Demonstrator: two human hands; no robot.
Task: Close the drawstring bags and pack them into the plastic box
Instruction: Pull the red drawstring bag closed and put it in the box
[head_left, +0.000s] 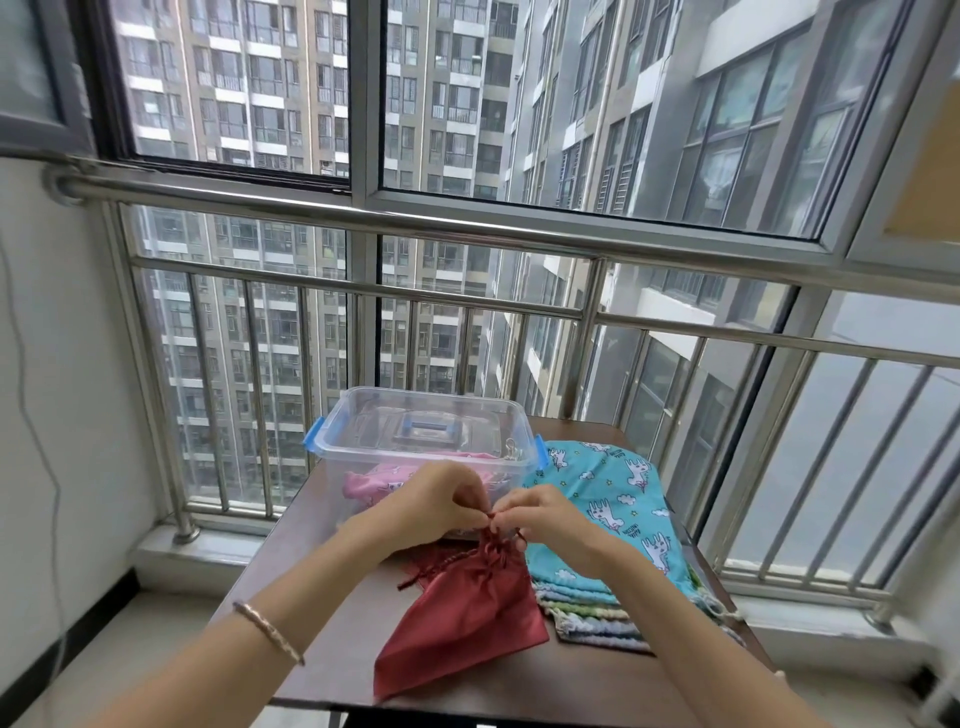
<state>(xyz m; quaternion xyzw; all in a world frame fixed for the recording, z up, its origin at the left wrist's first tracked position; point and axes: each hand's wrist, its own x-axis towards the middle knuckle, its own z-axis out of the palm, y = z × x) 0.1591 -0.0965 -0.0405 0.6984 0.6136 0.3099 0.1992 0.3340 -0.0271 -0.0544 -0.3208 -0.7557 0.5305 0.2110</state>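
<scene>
Forearms extended; left hand (431, 499), right hand (545, 514) pinch drawstring (491, 524), fingertips (479, 506) seemingly touching.

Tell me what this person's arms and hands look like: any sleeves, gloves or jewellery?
Both forearms are bare, with no sleeves in view. The left hand and right hand wear no gloves, and I can make out no rings. The only thing worn is a thin bracelet on the left wrist, pale pinkish-gold with a twisted, rope-like look.
</scene>
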